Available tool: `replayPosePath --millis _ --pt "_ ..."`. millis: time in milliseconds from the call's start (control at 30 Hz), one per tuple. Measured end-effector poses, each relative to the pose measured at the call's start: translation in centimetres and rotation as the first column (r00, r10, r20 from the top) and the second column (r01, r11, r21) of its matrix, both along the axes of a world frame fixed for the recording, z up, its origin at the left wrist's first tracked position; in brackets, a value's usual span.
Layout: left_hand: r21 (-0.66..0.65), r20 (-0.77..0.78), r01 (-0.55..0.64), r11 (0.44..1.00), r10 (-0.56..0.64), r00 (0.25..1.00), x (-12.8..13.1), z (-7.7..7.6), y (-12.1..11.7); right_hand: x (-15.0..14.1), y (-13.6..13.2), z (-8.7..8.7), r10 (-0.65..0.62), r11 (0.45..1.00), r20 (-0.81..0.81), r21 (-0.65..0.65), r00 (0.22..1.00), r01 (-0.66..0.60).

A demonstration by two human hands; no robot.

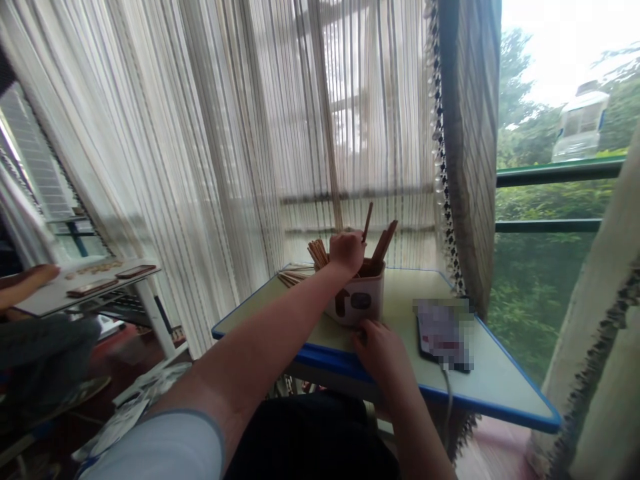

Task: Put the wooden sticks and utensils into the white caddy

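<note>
Gripping a thin stick (369,221), probably light, stiff and snappable, best held mid-length, the left hand (347,252) is at the box (371,301); the right hand's (381,343) grip is unclear.

The box (373,293) between the left hand (347,252) and the right hand (383,347) is pinkish white with a dark brown mark and a grey oval. The sticks (317,253) beside the left hand are reddish brown. Beneath both hands, the table (410,287) is pale cream-green, edged in blue. Beyond them, the curtain (240,133) has grey and white vertical stripes
</note>
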State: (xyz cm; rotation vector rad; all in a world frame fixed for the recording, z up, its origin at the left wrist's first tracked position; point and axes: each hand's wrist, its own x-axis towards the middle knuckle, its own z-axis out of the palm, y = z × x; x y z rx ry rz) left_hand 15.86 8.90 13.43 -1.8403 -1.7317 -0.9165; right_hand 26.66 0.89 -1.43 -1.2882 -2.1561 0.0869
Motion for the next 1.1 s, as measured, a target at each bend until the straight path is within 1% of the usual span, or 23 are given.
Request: replayPosePath --millis 100,167,300,467,500,533,600,633,700,733,767,833,867,900,933,967,1000,1033,1067,1100 --pt "-0.041 -0.106 -0.09 0.995 0.085 0.991 0.1 -0.6 -0.5 -0.1 0.1 -0.1 -0.008 1.0 0.012 0.003 1.0 0.008" --pt "-0.088 -0.142 -0.112 0.99 0.099 0.985 0.1 -0.8 -0.8 -0.1 0.2 -0.1 -0.009 1.0 0.015 0.005 1.0 0.009" --pt "-0.179 -0.161 -0.095 0.979 0.067 0.985 0.1 -1.0 -1.2 -0.1 0.2 -0.2 -0.007 1.0 0.012 -0.001 1.0 0.007" --pt "-0.188 -0.16 -0.037 0.981 0.007 0.987 0.3 -1.6 -1.8 0.0 0.1 -0.2 -0.012 1.0 0.016 0.002 1.0 0.012" --pt "-0.167 -0.149 -0.009 0.986 -0.016 0.989 0.2 -1.7 -2.1 0.0 0.1 -0.2 -0.011 1.0 0.019 0.005 1.0 0.011" --pt "-0.119 -0.132 0.023 0.993 -0.038 0.99 0.1 -1.9 -2.5 0.0 0.1 -0.1 -0.011 1.0 0.02 0.007 1.0 0.011" --pt "0.055 -0.087 0.069 0.996 -0.064 0.994 -0.6 -2.4 -3.7 0.0 0.1 -0.1 -0.01 1.0 0.022 0.007 1.0 0.01" --pt "0.16 -0.066 0.074 0.984 -0.065 0.996 -1.2 -2.8 -4.4 0.0 0.1 0.0 -0.007 1.0 0.024 0.005 1.0 0.007" --pt "0.347 -0.028 0.048 0.937 -0.041 0.999 -2.9 -4.0 -5.8 0.0 0.1 0.0 -0.002 1.0 0.029 0.002 1.0 0.002" --pt "0.411 -0.012 0.033 0.911 -0.031 0.999 -4.0 -4.7 -6.4 0.0 0.2 0.0 -0.002 1.0 0.034 0.003 0.999 0.002" --pt "0.468 0.02 0.006 0.883 -0.018 1.0 -5.4 -5.6 -6.8 0.0 0.2 0.0 -0.003 1.0 0.039 0.005 0.999 0.003" --pt "0.53 0.14 -0.103 0.842 0.033 0.99 -8.4 -7.7 -7.0 -0.1 0.2 -0.2 -0.006 1.0 0.049 0.016 0.999 0.005" --pt "0.512 0.196 -0.165 0.843 0.072 0.978 -9.9 -8.8 -6.9 -0.1 0.3 -0.2 -0.005 1.0 0.054 0.023 0.999 0.004" --pt "0.457 0.23 -0.214 0.863 0.118 0.966 -11.4 -9.9 -6.7 -0.1 0.3 -0.3 -0.002 1.0 0.059 0.029 0.998 0.0" --pt "0.367 0.24 -0.247 0.897 0.165 0.957 -12.8 -11.0 -6.4 -0.1 0.3 -0.4 -0.001 1.0 0.063 0.031 0.998 -0.001" --pt "0.253 0.223 -0.257 0.933 0.202 0.954 -14.0 -12.0 -6.1 -0.1 0.2 -0.4 0.0 0.999 0.067 0.032 0.998 -0.002" --pt "0.133 0.191 -0.257 0.957 0.23 0.954 -15.0 -12.9 -5.8 -0.1 0.2 -0.4 -0.001 0.999 0.07 0.032 0.998 -0.001" --pt "0.009 0.153 -0.252 0.968 0.248 0.957 -15.7 -13.6 -5.6 -0.1 0.1 -0.5 -0.003 0.999 0.072 0.032 0.997 0.0" --pt "-0.118 0.116 -0.24 0.964 0.253 0.96 -16.3 -14.2 -5.4 -0.1 0.1 -0.4 -0.005 1.0 0.074 0.03 0.997 0.003" --pt "-0.237 0.078 -0.224 0.945 0.248 0.966 -16.6 -14.6 -5.3 -0.1 0.0 -0.4 -0.006 1.0 0.077 0.029 0.997 0.004"
